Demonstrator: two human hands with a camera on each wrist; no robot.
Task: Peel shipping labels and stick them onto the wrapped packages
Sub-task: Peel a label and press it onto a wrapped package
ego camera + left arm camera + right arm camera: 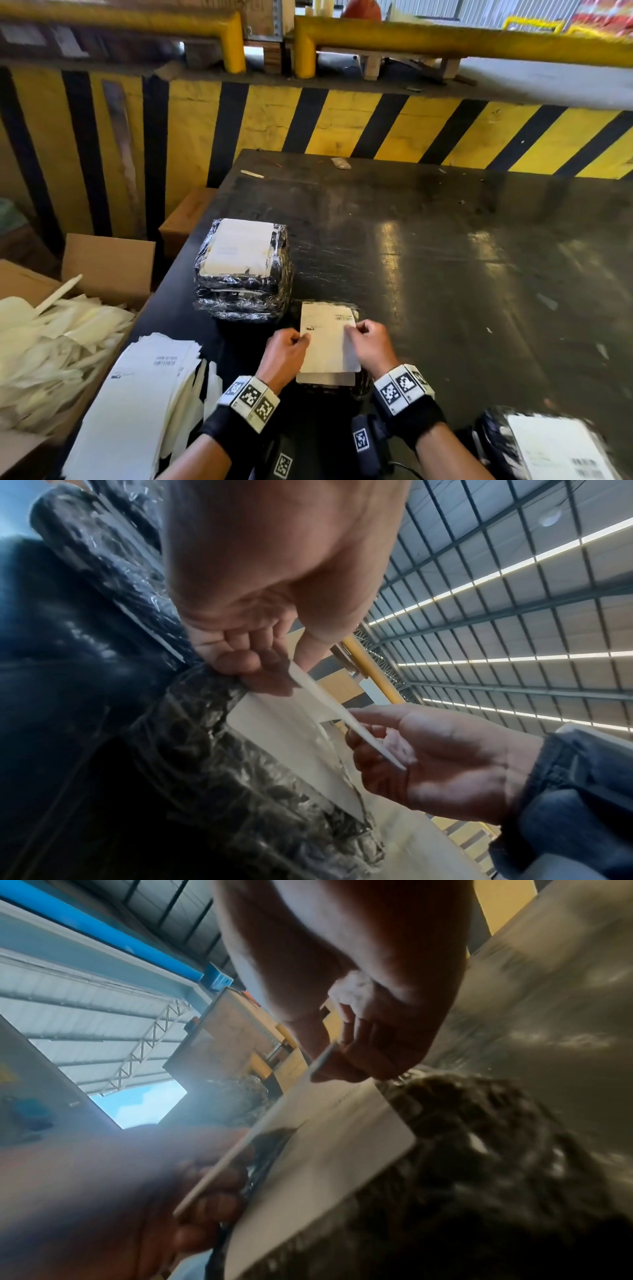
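Pinching one label point(327, 339) in left hand point(286, 354) and right hand point(371, 346) above an unlabelled package point(359, 385); labelled stack point(243, 270) done, loose labels point(144, 387) remaining.

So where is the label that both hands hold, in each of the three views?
Head: the label is low and centre, between the left hand and the right hand.
Left wrist: the label shows edge-on, a thin strip near the centre.
Right wrist: the label shows edge-on, running diagonally through the centre.
Shared landmark: the package under it.
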